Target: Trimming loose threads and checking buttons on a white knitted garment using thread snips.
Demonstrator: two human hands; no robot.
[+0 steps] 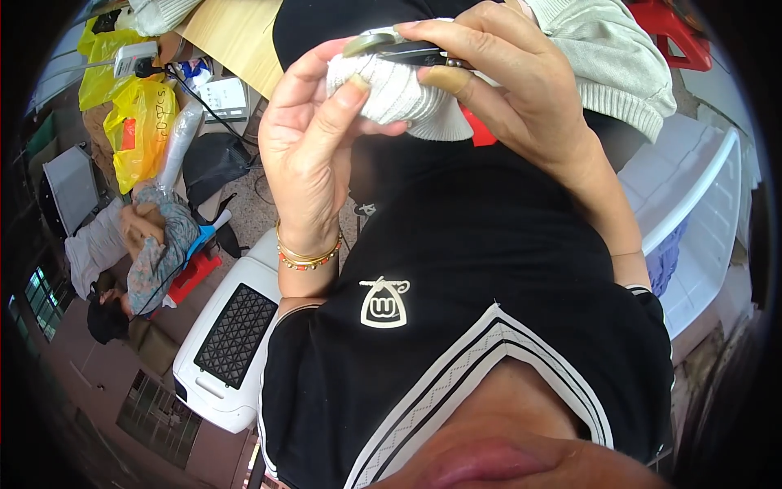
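My left hand [314,122] pinches a bunched piece of white ribbed knit fabric [407,102] at the top centre, the thumb pressed on its front. My right hand [509,77] grips a small black tool with a rounded grey metal end, which looks like thread snips [411,54]. The tool lies across the fabric's upper edge, its grey end near my left fingertips. Tan tape or a cover wraps my right thumb. How the tool's blades stand is hidden by the fingers and fabric. More pale knitwear [607,65] lies beyond my right forearm.
A white plastic bin [692,228] with purple cloth stands at right, a red stool [672,37] behind. A wooden board [236,41], yellow bags [138,130] and a black cable lie at upper left. Another person [155,244] sits at left, near a white case [228,334].
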